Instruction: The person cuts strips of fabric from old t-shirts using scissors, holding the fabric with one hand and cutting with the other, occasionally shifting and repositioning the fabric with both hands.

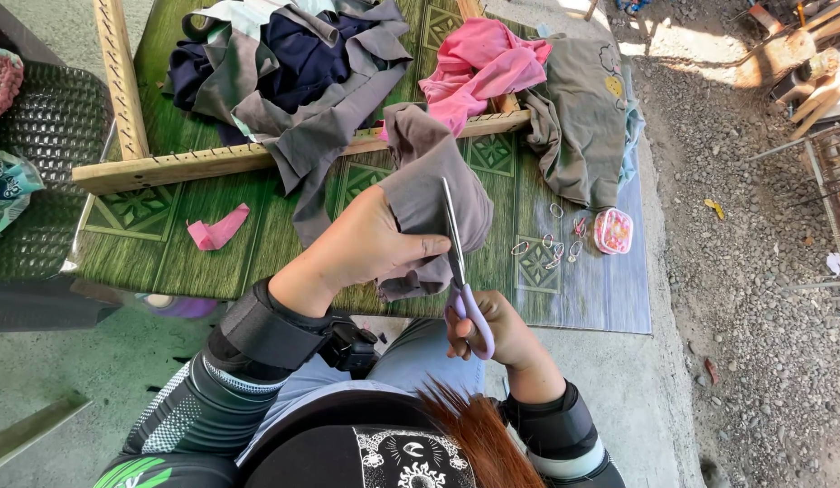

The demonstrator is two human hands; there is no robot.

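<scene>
Meanwhile, left hand [370,244] grips grey cloth [433,194] above the green mat [257,230]; right hand [492,330] works purple-handled scissors [458,271] beside it.

A crinkled snack packet [6,188], teal and white with printed colour patches, is lying at nine o'clock on a dark woven chair seat [54,136]. A small rounded pink pouch [613,230] with a patterned front is sitting at three o'clock on the green patterned mat [212,244].

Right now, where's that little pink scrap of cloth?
In the head view the pink scrap lies alone on the green mat, left of the left hand, just below the wooden frame.
</scene>
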